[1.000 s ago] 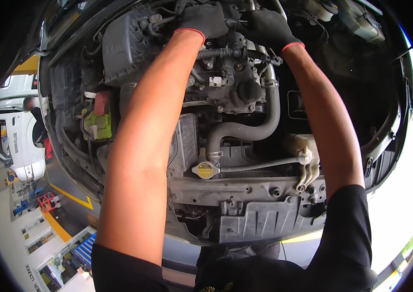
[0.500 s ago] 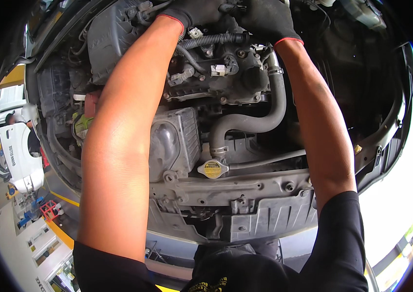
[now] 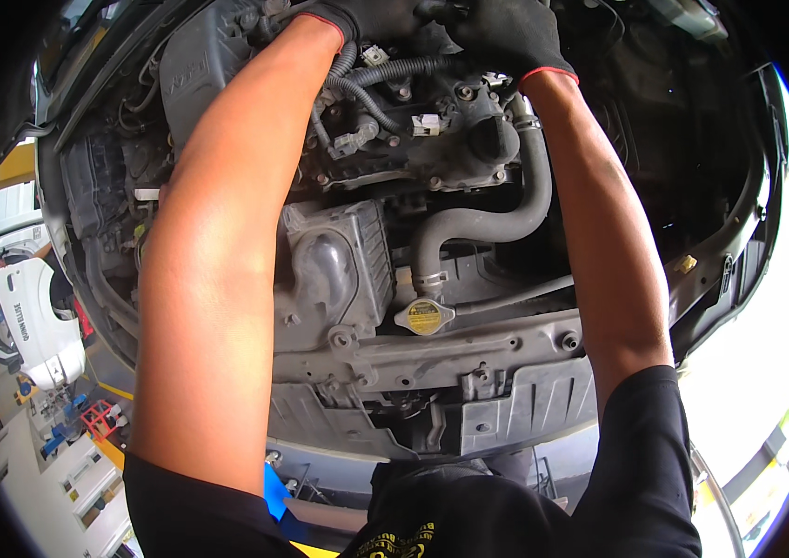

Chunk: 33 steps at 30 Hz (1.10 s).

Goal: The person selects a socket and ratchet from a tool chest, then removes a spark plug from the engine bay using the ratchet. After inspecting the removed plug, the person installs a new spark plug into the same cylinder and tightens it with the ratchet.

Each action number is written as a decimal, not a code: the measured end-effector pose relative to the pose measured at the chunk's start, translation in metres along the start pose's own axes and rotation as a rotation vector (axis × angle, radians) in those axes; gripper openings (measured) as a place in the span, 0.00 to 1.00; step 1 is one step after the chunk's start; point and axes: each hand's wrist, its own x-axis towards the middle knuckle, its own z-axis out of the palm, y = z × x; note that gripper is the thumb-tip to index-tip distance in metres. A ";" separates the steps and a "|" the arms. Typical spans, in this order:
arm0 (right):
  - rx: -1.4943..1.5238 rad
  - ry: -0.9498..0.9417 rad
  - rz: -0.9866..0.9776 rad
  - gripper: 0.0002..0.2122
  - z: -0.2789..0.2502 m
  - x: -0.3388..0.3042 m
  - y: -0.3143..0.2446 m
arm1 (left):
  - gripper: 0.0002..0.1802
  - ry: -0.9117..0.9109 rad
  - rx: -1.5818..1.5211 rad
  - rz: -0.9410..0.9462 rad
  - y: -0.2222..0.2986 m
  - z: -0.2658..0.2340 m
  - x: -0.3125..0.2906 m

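Both of my arms stretch over an open engine bay to the back of the engine [image 3: 450, 153]. My left hand [image 3: 383, 17], in a black glove with a red cuff, is at the upper edge, above a ribbed black conduit [image 3: 394, 71]. Close by on its right is my right hand [image 3: 511, 39], gloved the same way, above the upper end of a grey radiator hose [image 3: 532, 167]. Both hands bend inward toward each other at dark parts behind the engine. Their fingers are dark and partly cut off by the upper edge, so I cannot make out anything held.
A radiator cap [image 3: 425, 316] with a yellow label sits at the hose's lower end. Left of it is a black air box [image 3: 334, 270]. The front crossmember [image 3: 441, 358] runs before my body. A white vehicle [image 3: 27, 316] and a red stand [image 3: 101, 418] are at far left.
My view has shifted slightly, so the radiator cap and air box appear a little farther right. Both hands stay at the back of the engine, with only small movement.
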 end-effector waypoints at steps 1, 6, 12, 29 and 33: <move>-0.004 0.013 0.008 0.30 -0.001 -0.002 0.001 | 0.15 0.014 -0.020 0.048 0.001 -0.003 0.004; 0.013 0.078 -0.179 0.32 0.005 0.000 -0.002 | 0.15 0.110 -0.020 -0.170 0.013 0.011 -0.016; -0.187 0.616 -0.663 0.36 0.026 0.069 0.040 | 0.16 0.224 -0.140 -1.052 0.078 -0.004 0.026; 0.054 0.114 -0.164 0.29 0.013 0.003 0.021 | 0.14 -0.110 0.124 -0.506 0.032 -0.005 -0.002; 0.004 0.183 -0.142 0.28 0.016 0.000 0.016 | 0.11 0.389 0.074 -0.366 0.032 0.012 -0.005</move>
